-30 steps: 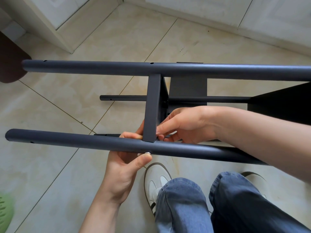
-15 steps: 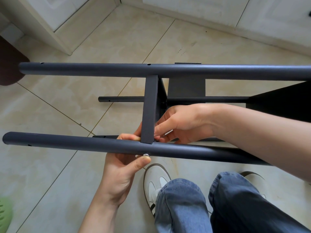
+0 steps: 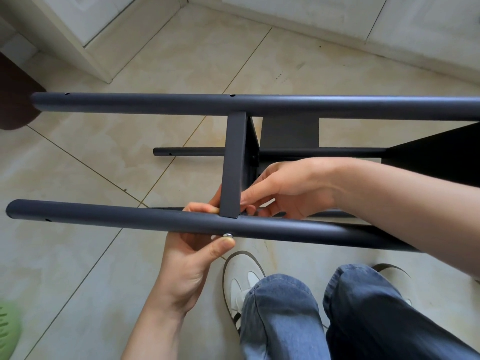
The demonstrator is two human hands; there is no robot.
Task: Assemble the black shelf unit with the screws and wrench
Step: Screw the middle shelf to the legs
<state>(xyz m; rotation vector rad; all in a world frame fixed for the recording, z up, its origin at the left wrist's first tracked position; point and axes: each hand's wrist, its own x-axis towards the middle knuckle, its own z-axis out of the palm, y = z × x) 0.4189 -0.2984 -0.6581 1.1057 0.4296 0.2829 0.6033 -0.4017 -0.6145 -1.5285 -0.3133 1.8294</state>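
The black shelf unit lies on its side in front of me, its near leg tube (image 3: 104, 216) and far leg tube (image 3: 155, 105) running left to right. A shelf panel edge (image 3: 235, 165) spans between them. My left hand (image 3: 189, 266) wraps the near tube from below, thumb pressing a silver screw head (image 3: 228, 235) in the tube's side. My right hand (image 3: 285, 188) reaches in behind the panel where it meets the near tube, fingers curled on something small that I cannot make out. No wrench is visible.
Beige tiled floor (image 3: 78, 157) all round. White cabinet base (image 3: 85, 45) at the back left, a dark brown object (image 3: 13, 100) at the left edge, a green slipper (image 3: 7, 331) at the bottom left. My jeans-clad knees (image 3: 285, 307) and white shoe (image 3: 239, 276) sit below the frame.
The frame has shifted slightly down and left in view. My right fingers have moved a little at the joint; my left thumb stays on the screw head.
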